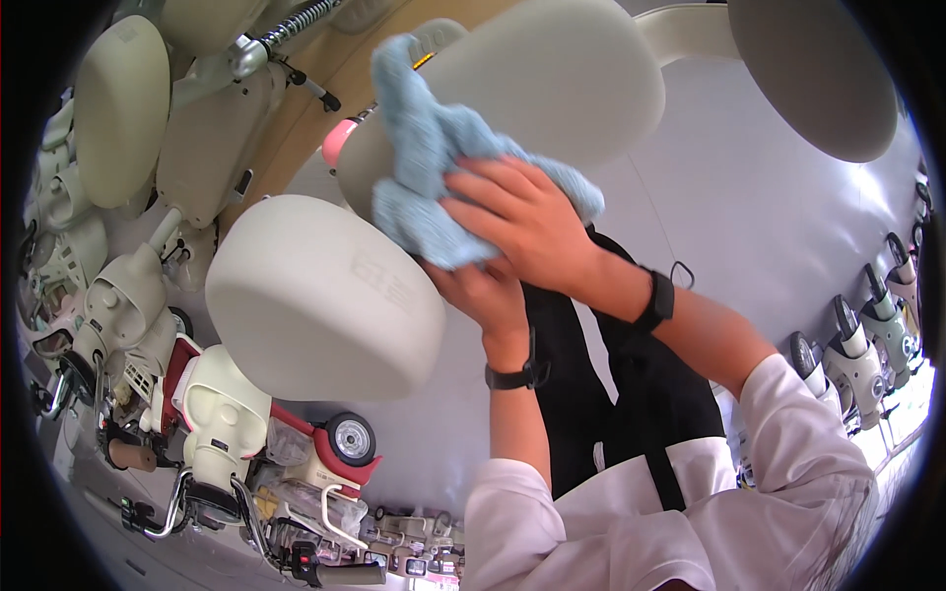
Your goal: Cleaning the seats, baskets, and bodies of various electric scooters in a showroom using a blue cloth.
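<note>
A light blue cloth (424,148) lies bunched over the near-left end of a long beige scooter seat (562,79), its edges slightly blurred. My right hand (522,222) grips the cloth from above, fingers pointing left across its folds. Just below it, my left hand (480,295) holds the cloth's lower edge; its fingertips are partly hidden by the fabric. Close to the left hand stands a cream, rounded seat (315,305) with a faint embossed mark. A pink rounded part (338,143) shows at the left edge of the cloth.
To the left stand several cream scooters, one with a handlebar (340,573) and another with a small wheel (351,438). A dark grey seat (818,74) hangs over at the upper right. More scooters (852,369) line the right side, on a grey floor (700,167).
</note>
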### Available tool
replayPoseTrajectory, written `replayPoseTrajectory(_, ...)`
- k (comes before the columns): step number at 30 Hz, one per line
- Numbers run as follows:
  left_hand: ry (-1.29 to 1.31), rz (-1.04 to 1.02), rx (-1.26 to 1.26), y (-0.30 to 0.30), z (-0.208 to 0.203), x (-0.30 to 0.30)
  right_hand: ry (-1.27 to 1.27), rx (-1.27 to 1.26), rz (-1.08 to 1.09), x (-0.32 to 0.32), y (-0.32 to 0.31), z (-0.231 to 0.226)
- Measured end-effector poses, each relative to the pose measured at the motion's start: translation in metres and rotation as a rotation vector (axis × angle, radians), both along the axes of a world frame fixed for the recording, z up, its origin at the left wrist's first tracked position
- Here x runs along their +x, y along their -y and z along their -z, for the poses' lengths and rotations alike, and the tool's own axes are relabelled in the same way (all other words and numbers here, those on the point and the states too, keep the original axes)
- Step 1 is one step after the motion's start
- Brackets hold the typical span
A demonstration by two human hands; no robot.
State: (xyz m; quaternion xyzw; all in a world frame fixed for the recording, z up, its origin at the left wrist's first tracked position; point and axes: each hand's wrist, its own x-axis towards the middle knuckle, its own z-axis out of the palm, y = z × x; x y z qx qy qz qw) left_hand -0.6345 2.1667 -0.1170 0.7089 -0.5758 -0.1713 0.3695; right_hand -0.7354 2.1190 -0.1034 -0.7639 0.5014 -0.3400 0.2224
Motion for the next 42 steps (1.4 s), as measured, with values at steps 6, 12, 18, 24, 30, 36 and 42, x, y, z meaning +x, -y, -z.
replayPoseTrajectory(6, 0.22, -0.023, -0.065, 0.085, -0.016, 0.004, -0.035, -0.142, 0.02, 0.021, 0.09, 0.0)
replayPoseTrajectory(12, 0.101, 0.01, -0.095, 0.071, -0.011, 0.006, -0.021, -0.123, 0.031, 0.015, 0.076, 0.002)
replayPoseTrajectory(18, -0.244, -0.004, -0.059, -0.016, 0.008, -0.015, 0.027, 0.037, 0.033, -0.014, -0.016, -0.008)
replayPoseTrajectory(24, -0.527, 0.123, 0.136, -0.065, -0.024, -0.02, 0.574, 0.481, 0.295, -0.018, -0.081, -0.034)
replayPoseTrajectory(30, -0.427, 0.18, -0.084, -0.086, -0.113, 0.025, 1.023, 0.8, 0.284, 0.007, -0.079, -0.129)
replayPoseTrajectory(36, 0.152, -0.137, -0.062, -0.056, -0.144, 0.111, 0.116, 0.109, -0.203, 0.101, -0.016, -0.144)
replayPoseTrajectory(42, 0.299, -0.062, -0.035, -0.022, -0.143, 0.141, -0.178, 0.005, -0.15, 0.142, 0.001, -0.15)
